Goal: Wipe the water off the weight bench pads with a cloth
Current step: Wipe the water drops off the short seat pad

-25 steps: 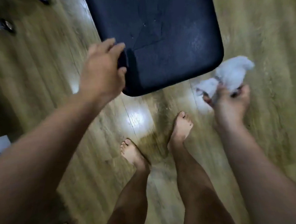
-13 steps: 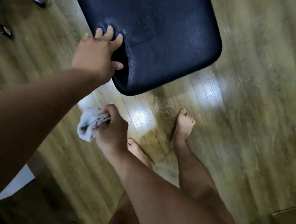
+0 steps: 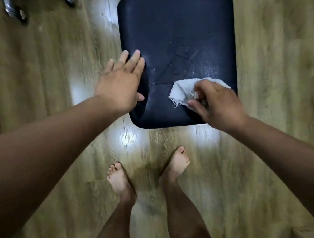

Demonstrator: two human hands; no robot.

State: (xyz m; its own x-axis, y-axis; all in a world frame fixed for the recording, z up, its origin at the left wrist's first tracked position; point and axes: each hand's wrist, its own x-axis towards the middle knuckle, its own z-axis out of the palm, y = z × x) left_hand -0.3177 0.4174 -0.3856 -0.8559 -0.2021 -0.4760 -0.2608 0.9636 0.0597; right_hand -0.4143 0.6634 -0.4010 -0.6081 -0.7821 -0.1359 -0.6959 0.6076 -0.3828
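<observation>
head cam | looks steeply down | close over bench pad (image 3: pixel 176 34) | floor (image 3: pixel 48 89) below

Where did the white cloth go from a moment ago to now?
The right hand kept hold of the cloth and swung it from beside the pad, down low near the floor, then up onto the pad's near right part, where it now presses. The left hand stayed at the pad's left edge, now lying flatter. Water specks still show.
</observation>
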